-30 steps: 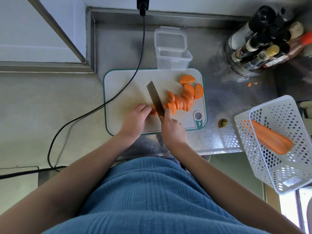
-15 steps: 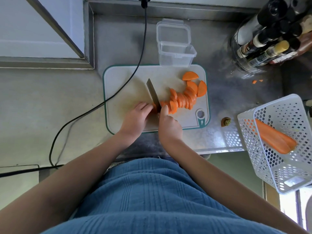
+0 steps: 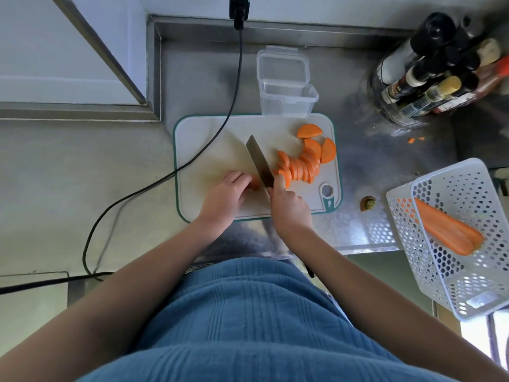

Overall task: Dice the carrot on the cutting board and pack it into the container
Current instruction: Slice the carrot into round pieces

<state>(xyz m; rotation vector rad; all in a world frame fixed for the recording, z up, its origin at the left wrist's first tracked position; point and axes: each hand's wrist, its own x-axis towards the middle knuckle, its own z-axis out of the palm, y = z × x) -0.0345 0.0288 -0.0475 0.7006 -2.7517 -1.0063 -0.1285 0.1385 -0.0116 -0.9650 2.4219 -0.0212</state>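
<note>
The right hand [image 3: 289,209] had its grip curled round the handle of the kitchen knife [image 3: 259,164], forefinger laid along the flat steel blade, which stood edge-down on the white, teal-rimmed cutting board [image 3: 209,139]. The left hand [image 3: 224,197] pinned the short carrot stub [image 3: 254,182] with bent fingers, its grip closed on that piece, just left of the blade. To the blade's right lay the cut carrot slices [image 3: 298,168], smooth orange half-moons leaning on one another in a curved row, with a few fallen flat near the board's far right corner. Beyond the board, touching its far edge, stood the clear plastic container [image 3: 287,99], square-walled, its hinged lid thrown back. A black cable [image 3: 234,86] trailed across the board's left side. On the brushed-steel bench [image 3: 385,161], a white perforated basket [image 3: 454,188] hung over the right edge, holding a long halved carrot [image 3: 446,230].
</note>
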